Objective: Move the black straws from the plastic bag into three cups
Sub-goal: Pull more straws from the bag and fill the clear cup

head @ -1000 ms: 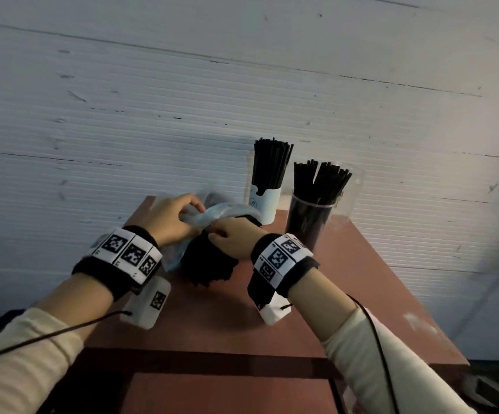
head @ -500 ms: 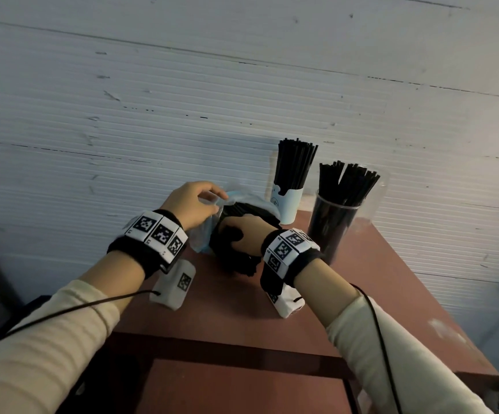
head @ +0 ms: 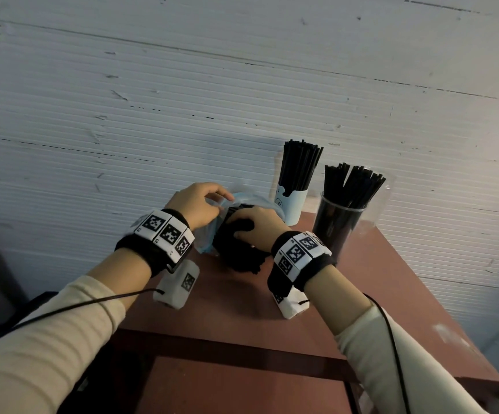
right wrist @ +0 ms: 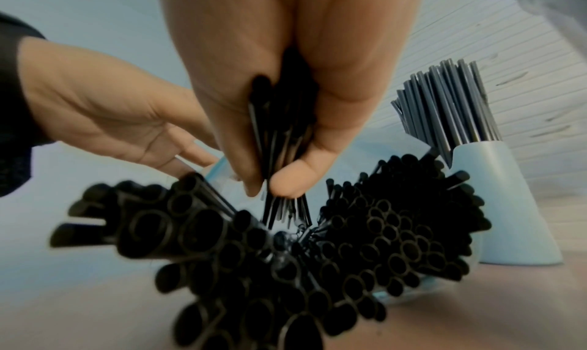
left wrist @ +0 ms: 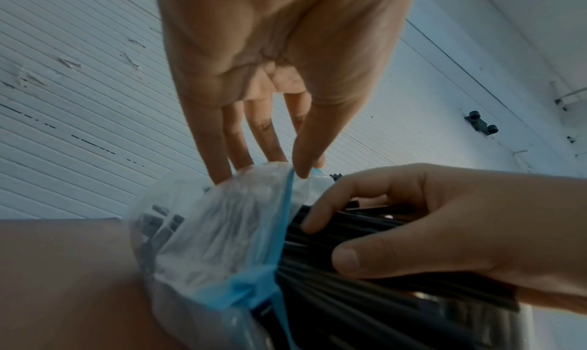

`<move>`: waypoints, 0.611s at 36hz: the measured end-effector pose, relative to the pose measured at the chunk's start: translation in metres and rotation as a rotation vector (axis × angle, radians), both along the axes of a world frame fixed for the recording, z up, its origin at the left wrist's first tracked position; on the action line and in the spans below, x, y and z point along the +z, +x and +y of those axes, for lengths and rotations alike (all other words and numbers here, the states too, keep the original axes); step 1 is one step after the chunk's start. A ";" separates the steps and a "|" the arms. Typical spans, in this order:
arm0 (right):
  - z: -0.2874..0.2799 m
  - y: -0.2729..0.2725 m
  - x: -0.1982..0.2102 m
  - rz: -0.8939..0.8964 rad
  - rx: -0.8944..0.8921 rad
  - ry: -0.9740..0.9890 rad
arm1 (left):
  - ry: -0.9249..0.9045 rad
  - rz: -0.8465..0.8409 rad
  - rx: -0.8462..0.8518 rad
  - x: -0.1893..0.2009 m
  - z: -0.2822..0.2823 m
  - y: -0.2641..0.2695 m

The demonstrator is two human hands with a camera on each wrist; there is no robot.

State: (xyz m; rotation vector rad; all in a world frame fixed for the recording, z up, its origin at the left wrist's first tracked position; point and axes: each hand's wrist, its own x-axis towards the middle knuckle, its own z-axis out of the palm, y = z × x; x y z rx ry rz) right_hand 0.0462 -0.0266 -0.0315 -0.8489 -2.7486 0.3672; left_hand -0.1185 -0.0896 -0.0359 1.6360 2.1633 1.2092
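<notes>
A clear plastic bag (head: 209, 234) (left wrist: 222, 232) with a blue rim lies on the red-brown table (head: 242, 306), full of black straws (head: 239, 249) (right wrist: 317, 267). My left hand (head: 200, 204) (left wrist: 298, 164) pinches the bag's blue edge between thumb and fingers. My right hand (head: 251, 225) (right wrist: 279, 179) grips a bunch of straws (left wrist: 365, 230) at the bag's mouth. A white cup (head: 291, 207) (right wrist: 495, 204) and a clear cup (head: 337, 225) behind it each stand full of upright black straws.
A white ribbed wall (head: 182, 100) rises directly behind the table. The table's right edge (head: 439, 282) runs close to the clear cup. Cables trail from both wrist cameras along my cream sleeves.
My right hand has closed deeper around the straws at the bag's mouth. My left hand kept its pinch on the bag's edge. The head view shifted slightly left.
</notes>
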 end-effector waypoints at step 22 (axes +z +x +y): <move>-0.002 0.057 0.022 0.105 -0.027 -0.131 | 0.074 0.241 -0.184 0.003 -0.019 0.026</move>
